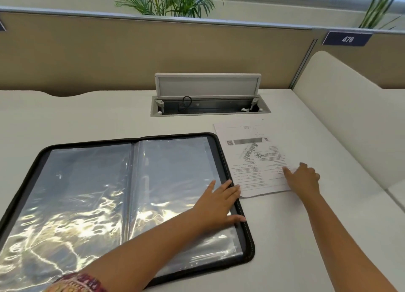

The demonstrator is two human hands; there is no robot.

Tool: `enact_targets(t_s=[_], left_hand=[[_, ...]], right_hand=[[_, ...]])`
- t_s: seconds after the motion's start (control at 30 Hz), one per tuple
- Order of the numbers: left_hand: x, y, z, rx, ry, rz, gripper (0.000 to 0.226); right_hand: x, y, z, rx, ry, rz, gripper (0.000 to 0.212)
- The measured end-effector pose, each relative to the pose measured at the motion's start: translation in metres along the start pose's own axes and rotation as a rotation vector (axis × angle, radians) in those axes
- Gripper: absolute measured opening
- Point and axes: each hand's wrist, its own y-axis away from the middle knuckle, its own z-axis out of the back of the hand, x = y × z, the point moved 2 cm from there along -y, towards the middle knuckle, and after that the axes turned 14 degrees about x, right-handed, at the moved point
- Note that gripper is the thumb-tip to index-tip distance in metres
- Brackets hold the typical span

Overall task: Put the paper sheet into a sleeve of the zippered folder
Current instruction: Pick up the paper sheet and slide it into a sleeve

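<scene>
My left hand [219,204]: flat, palm down, fingers spread, resting on the right-hand page of the open zippered folder [122,195]; my fingertips [237,188] reach its black zip border on the side toward the paper. It pinches nothing.
My right hand [303,179]: laid on the paper sheet [252,160], fingers loosely curled, index finger stretched out and pressing on the print near the sheet's right edge. I cannot tell whether my thumb is under the edge.
Paper sheet: flat on the white desk [285,237], outside the folder, just beside its right border, between my 2 hands; most of it lies beyond my right fingertips, away from me.
Zippered folder: spread open under my left palm, running out to the left of it; 2 pages of glossy clear sleeves [87,193] face up, catching glare.
Sleeve under my left hand: no paper visible inside.
Cable box [208,105]: sunk in the desk well beyond both hands, lid raised.
Number plate [347,39]: on the partition far past my right hand, reading 476.
Left wrist: a patterned cuff [76,283] shows at the bottom edge.
</scene>
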Motion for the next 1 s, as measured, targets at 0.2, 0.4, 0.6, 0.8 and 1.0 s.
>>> enact_targets(t_s=[0.2,0.4,0.6,0.8,1.0], left_hand=[[0.001,-0.007,0.003,0.027,0.007,-0.012,0.103],[0.002,-0.01,0.005,0.041,0.012,-0.013,0.105],[0.001,-0.01,0.007,0.076,0.092,-0.011,0.1],[0.005,-0.012,0.028,-0.199,0.572,0.045,0.028],[0.018,-0.038,0.061,-0.314,0.977,0.2,0.058]], right_hand=[[0.004,-0.022,0.011,0.115,0.02,-0.062,0.061],[0.006,-0.045,0.022,0.311,-0.364,-0.056,0.064],[0.005,-0.044,0.042,0.417,-0.411,-0.075,0.031],[-0.011,-0.032,0.037,0.315,-0.54,0.07,0.035],[-0.034,-0.007,0.046,0.261,-0.848,0.291,0.052]])
